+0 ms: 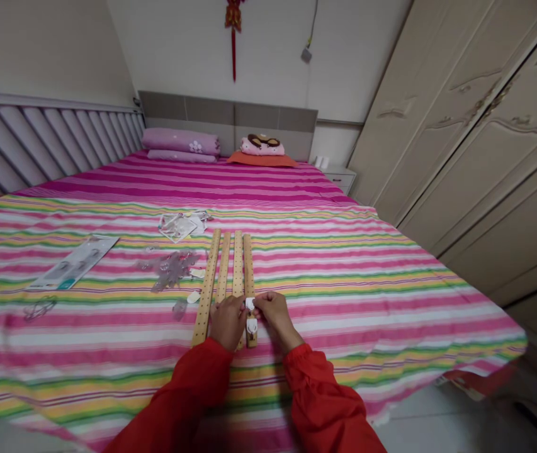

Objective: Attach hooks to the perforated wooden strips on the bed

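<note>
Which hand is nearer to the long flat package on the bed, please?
Left. The left hand is right of the package, at the wooden strips; the right hand is farther right, beside the rightmost strip.

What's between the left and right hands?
Head view: a white piece and, lower in frame, a second white piece, both over the rightmost wooden strip.

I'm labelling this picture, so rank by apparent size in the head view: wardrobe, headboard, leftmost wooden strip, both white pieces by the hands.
1. Wardrobe
2. Headboard
3. Leftmost wooden strip
4. Upper white piece, lower white piece: look alike, so I won't rank them.
</note>
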`<state>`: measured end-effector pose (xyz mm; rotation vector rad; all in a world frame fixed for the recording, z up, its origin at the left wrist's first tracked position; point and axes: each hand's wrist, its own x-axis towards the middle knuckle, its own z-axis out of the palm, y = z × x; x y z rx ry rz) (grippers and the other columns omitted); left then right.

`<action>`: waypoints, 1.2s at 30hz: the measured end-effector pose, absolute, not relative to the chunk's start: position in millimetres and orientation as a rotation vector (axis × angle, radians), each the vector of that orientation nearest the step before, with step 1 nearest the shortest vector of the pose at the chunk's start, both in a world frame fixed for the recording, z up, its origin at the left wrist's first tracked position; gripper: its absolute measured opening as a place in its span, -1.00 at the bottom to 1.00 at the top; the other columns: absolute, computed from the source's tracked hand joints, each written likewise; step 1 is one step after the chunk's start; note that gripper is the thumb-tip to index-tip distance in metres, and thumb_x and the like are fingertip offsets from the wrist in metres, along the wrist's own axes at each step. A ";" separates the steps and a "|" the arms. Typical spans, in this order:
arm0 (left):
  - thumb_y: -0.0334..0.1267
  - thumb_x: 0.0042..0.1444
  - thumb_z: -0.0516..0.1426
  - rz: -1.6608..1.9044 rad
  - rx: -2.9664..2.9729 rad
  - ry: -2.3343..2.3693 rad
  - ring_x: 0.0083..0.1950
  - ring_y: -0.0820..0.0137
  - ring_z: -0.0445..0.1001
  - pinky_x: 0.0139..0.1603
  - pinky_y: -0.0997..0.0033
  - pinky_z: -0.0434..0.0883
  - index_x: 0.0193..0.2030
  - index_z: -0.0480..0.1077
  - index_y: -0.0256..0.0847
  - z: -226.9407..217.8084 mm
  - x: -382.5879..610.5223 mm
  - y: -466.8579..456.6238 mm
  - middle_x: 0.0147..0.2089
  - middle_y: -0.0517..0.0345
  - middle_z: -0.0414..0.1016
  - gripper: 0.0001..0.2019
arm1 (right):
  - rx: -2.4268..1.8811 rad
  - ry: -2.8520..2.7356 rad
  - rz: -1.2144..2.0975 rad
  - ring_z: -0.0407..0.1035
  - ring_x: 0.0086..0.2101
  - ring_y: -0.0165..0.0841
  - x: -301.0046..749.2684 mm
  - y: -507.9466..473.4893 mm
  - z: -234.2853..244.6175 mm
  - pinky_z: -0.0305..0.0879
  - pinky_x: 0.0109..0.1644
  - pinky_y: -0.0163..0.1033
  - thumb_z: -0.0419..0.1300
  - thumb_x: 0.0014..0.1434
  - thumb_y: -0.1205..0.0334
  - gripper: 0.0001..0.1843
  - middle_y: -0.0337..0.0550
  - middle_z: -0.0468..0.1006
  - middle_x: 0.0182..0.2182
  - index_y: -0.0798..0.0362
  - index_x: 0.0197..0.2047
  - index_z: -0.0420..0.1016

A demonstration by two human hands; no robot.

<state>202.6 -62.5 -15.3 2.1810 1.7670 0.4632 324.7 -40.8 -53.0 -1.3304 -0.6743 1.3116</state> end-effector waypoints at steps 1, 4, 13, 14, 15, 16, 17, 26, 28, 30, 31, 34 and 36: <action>-0.33 0.12 0.06 0.452 2.183 1.770 -0.04 0.32 0.42 -0.03 0.28 0.15 -0.03 0.43 -0.13 -15.4 202.4 -62.3 -0.15 0.10 0.51 -0.73 | -1.330 -0.673 1.308 0.21 -0.79 -0.48 324.7 -40.9 -53.9 0.15 -0.71 -0.41 0.21 -0.28 0.41 -0.91 -0.34 0.36 -0.86 0.08 -0.66 0.36; -0.32 0.13 0.05 0.449 2.176 1.766 -0.06 0.33 0.42 -0.03 0.28 0.14 0.01 0.40 -0.12 -16.4 201.2 -62.0 -0.16 0.09 0.50 -0.70 | -1.321 -0.672 1.298 0.22 -0.78 -0.48 324.7 -41.4 -56.4 0.16 -0.70 -0.41 0.21 -0.27 0.38 -0.92 -0.34 0.37 -0.85 0.08 -0.65 0.36; -0.29 0.15 0.05 0.449 2.171 1.749 -0.07 0.32 0.41 -0.03 0.27 0.13 0.04 0.42 -0.07 -16.3 200.2 -61.7 -0.17 0.09 0.48 -0.68 | -1.291 -0.658 1.268 0.22 -0.77 -0.48 323.4 -42.3 -60.5 0.12 -0.70 -0.40 0.23 -0.27 0.32 -0.90 -0.35 0.36 -0.84 0.07 -0.64 0.35; -0.29 0.15 0.05 0.457 2.173 1.747 -0.07 0.32 0.41 -0.03 0.27 0.13 0.04 0.42 -0.07 -16.9 200.2 -61.5 -0.17 0.09 0.48 -0.68 | -1.287 -0.657 1.264 0.22 -0.77 -0.48 323.3 -43.0 -60.3 0.12 -0.70 -0.40 0.24 -0.26 0.30 -0.89 -0.36 0.36 -0.84 0.06 -0.63 0.35; -0.29 0.15 0.05 0.464 2.177 1.744 -0.07 0.32 0.41 -0.04 0.27 0.12 0.04 0.42 -0.07 -17.6 200.1 -61.4 -0.17 0.09 0.48 -0.68 | -1.282 -0.659 1.260 0.22 -0.77 -0.48 323.2 -43.7 -60.0 0.12 -0.70 -0.40 0.25 -0.25 0.28 -0.88 -0.36 0.36 -0.84 0.06 -0.63 0.35; -0.28 0.15 0.05 0.468 2.181 1.742 -0.07 0.32 0.41 -0.04 0.27 0.12 0.04 0.42 -0.07 -18.4 199.9 -61.2 -0.17 0.09 0.47 -0.68 | -1.277 -0.663 1.254 0.21 -0.77 -0.48 323.2 -44.4 -59.7 0.12 -0.70 -0.40 0.26 -0.24 0.26 -0.86 -0.36 0.36 -0.84 0.06 -0.63 0.35; -0.28 0.16 0.04 0.470 2.184 1.740 -0.06 0.32 0.41 -0.03 0.27 0.12 0.04 0.42 -0.06 -19.2 199.8 -61.1 -0.18 0.09 0.47 -0.68 | -1.274 -0.668 1.249 0.21 -0.77 -0.49 323.2 -44.9 -59.6 0.12 -0.70 -0.40 0.27 -0.25 0.25 -0.85 -0.36 0.36 -0.84 0.06 -0.63 0.35; -0.26 0.16 0.04 0.449 2.172 1.745 -0.06 0.33 0.41 -0.05 0.26 0.11 0.02 0.44 -0.04 -19.7 199.9 -59.7 -0.16 0.09 0.47 -0.70 | -1.337 -0.689 1.218 0.16 -0.81 -0.50 321.8 -42.0 -64.7 0.07 -0.75 -0.41 0.30 -0.29 0.26 -0.80 -0.40 0.32 -0.87 0.04 -0.65 0.30; -0.27 0.15 0.05 0.435 2.172 1.748 -0.05 0.33 0.41 -0.05 0.27 0.11 0.01 0.44 -0.03 -19.3 200.0 -59.0 -0.16 0.09 0.48 -0.70 | -1.345 -0.699 1.213 0.16 -0.82 -0.50 321.6 -41.5 -66.0 0.04 -0.77 -0.41 0.29 -0.29 0.26 -0.80 -0.41 0.31 -0.87 0.03 -0.65 0.29; -0.28 0.14 0.06 0.430 2.176 1.745 -0.05 0.32 0.41 -0.05 0.26 0.11 0.00 0.45 -0.03 -19.9 199.7 -58.1 -0.16 0.09 0.48 -0.70 | -1.354 -0.717 1.201 0.15 -0.83 -0.50 321.6 -40.9 -67.4 0.04 -0.77 -0.41 0.28 -0.28 0.27 -0.80 -0.43 0.29 -0.88 0.03 -0.64 0.28; -0.29 0.13 0.07 0.431 2.176 1.743 -0.04 0.31 0.41 -0.05 0.26 0.11 -0.01 0.46 -0.03 -20.6 199.3 -57.6 -0.17 0.09 0.48 -0.70 | -1.359 -0.726 1.190 0.14 -0.83 -0.50 321.7 -40.4 -68.1 0.04 -0.78 -0.41 0.27 -0.27 0.27 -0.81 -0.44 0.29 -0.88 0.02 -0.64 0.28; -0.29 0.12 0.08 0.440 2.171 1.735 -0.04 0.32 0.41 -0.03 0.26 0.12 -0.03 0.47 -0.02 -23.7 198.1 -56.3 -0.17 0.10 0.47 -0.71 | -1.382 -0.747 1.177 0.13 -0.84 -0.50 322.4 -39.2 -69.7 0.02 -0.79 -0.41 0.28 -0.29 0.28 -0.80 -0.45 0.27 -0.88 0.02 -0.64 0.27; -0.29 0.12 0.09 0.452 2.157 1.725 -0.05 0.33 0.41 -0.01 0.27 0.13 -0.02 0.47 -0.03 -25.3 197.6 -55.7 -0.18 0.11 0.47 -0.71 | -1.377 -0.750 1.191 0.13 -0.84 -0.49 323.1 -39.4 -69.5 0.01 -0.79 -0.41 0.30 -0.30 0.27 -0.78 -0.45 0.28 -0.88 0.02 -0.64 0.27</action>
